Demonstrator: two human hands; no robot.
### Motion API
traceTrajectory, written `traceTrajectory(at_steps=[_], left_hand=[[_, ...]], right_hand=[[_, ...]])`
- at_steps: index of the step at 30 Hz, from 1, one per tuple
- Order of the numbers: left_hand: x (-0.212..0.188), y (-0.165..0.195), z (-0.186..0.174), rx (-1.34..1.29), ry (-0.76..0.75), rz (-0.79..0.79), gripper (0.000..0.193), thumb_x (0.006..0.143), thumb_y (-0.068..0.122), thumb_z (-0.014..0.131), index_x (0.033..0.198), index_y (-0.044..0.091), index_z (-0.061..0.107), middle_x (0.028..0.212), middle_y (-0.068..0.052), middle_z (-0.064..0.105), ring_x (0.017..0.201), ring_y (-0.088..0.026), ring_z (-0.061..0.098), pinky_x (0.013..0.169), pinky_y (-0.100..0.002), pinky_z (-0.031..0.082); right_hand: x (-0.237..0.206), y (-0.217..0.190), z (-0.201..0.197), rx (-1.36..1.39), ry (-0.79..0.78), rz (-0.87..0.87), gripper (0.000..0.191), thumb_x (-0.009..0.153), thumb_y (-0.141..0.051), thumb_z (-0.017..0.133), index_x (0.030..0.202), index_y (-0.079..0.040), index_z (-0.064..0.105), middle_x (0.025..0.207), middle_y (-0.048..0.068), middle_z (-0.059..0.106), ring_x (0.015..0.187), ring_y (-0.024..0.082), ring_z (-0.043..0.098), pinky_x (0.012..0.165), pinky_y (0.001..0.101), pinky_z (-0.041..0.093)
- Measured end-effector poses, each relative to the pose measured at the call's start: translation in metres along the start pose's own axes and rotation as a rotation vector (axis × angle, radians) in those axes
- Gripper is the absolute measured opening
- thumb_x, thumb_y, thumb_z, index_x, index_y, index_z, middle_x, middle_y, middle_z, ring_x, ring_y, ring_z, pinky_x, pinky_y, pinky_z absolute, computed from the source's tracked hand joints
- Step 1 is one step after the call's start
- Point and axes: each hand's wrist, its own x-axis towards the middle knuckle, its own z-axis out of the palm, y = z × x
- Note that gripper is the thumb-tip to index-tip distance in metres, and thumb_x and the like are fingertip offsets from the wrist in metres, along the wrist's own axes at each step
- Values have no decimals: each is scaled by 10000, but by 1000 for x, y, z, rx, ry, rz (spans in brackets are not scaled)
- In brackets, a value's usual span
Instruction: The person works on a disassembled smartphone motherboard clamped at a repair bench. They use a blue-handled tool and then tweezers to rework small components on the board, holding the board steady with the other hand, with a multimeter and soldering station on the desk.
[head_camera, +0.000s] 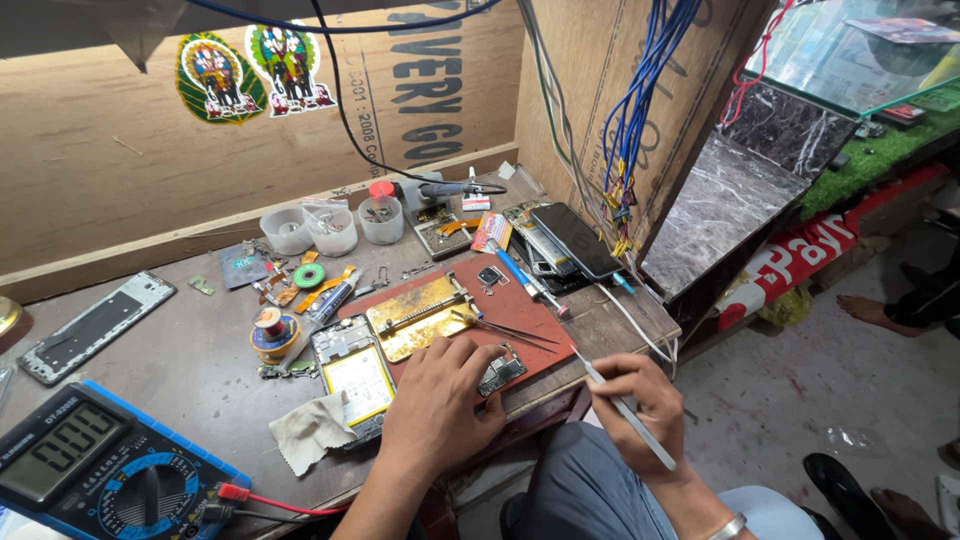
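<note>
My left hand (440, 400) rests palm down on a red work mat (510, 305), fingers pressing a small circuit board (500, 372) near the bench's front edge. My right hand (640, 405) hovers just off the bench edge and grips a thin white-handled tool (628, 412) like a pen, its tip pointing toward the board. An opened phone frame (355, 375) lies left of my left hand. A brass holding jig (420, 315) sits on the mat, with tweezers (510, 330) beside it.
A multimeter (95, 465) with red lead lies front left, a cloth (308, 432) near it. Solder spool (270, 330), plastic cups (330, 230), phones (575, 240), a phone frame (90, 325) and hanging blue wires (630, 110) crowd the bench. Another person's feet (880, 310) are on the floor at right.
</note>
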Motion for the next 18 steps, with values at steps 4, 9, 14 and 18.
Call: traceTrajectory(at_steps=[4, 9, 14, 18], left_hand=[[0, 0, 0, 13, -27, -7, 508, 709, 244, 730, 1202, 152, 654, 965, -83, 612, 1000, -287, 593, 858, -432, 460], [0, 0, 0, 9, -13, -2, 499, 713, 244, 734, 1198, 149, 659, 965, -87, 609, 1001, -293, 593, 848, -437, 459], [0, -1, 0, -1, -2, 3, 496, 713, 245, 735, 1194, 150, 662, 962, -86, 609, 995, -292, 594, 858, -436, 465], [0, -1, 1, 12, -25, -9, 474, 717, 240, 734, 1178, 156, 665, 965, -79, 613, 1001, -290, 595, 847, -436, 464]], right_hand=[[0, -1, 3, -18, -71, 65, 145, 711, 47, 745, 831, -34, 750, 1034, 86, 751, 867, 171, 742, 723, 273, 575], [-4, 2, 2, -89, -84, 63, 121, 690, 31, 753, 789, -39, 746, 990, 76, 750, 812, 160, 739, 681, 269, 570], [-5, 5, -3, -27, -79, 10, 117, 688, 48, 719, 757, -42, 694, 982, 74, 739, 842, 166, 738, 700, 272, 580], [-2, 5, 1, -34, -9, 17, 104, 735, 46, 735, 781, -36, 691, 992, 81, 736, 830, 166, 726, 696, 274, 574]])
